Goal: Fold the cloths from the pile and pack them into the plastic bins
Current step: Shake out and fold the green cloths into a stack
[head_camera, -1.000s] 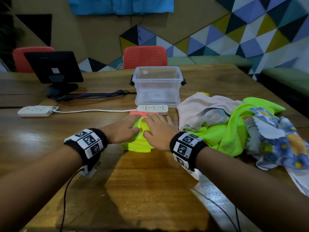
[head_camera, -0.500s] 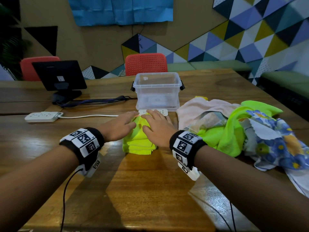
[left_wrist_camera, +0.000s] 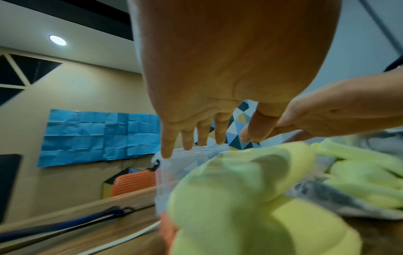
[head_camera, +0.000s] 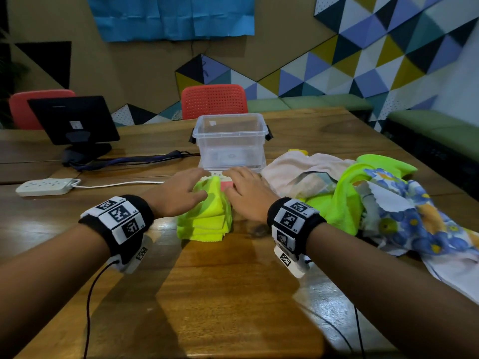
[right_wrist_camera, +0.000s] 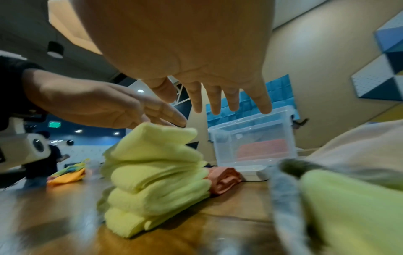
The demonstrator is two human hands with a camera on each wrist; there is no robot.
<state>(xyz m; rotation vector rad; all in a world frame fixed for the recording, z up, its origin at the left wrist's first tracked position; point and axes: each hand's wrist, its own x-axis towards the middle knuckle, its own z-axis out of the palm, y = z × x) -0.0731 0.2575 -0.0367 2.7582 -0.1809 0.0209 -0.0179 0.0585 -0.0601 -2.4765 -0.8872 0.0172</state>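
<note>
Power strip [head_camera: 217, 174] fronts bin [head_camera: 230, 141]; cloth pile [head_camera: 363, 198] beside.

Folded neon-yellow microfibre cloth [left_wrist_camera: 250, 203] badly blurred in left wrist view. Behind it, pink folded cloth [head_camera: 226, 185] mostly hidden. White power strip [head_camera: 217, 174] beyond it largely covered by fingers. Floral cloth [head_camera: 420, 224] right of it cut off by frame edge.

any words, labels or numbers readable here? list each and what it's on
No text can be read in any view.
Left wristband: black and white square code markers with tiny characters beside them, too small to read.
Right wristband: the same kind of markers, tiny print unreadable.
Monitor back: a white sticker, blurred.
Plastic bin: a small white label near the rim, blurred.
</note>
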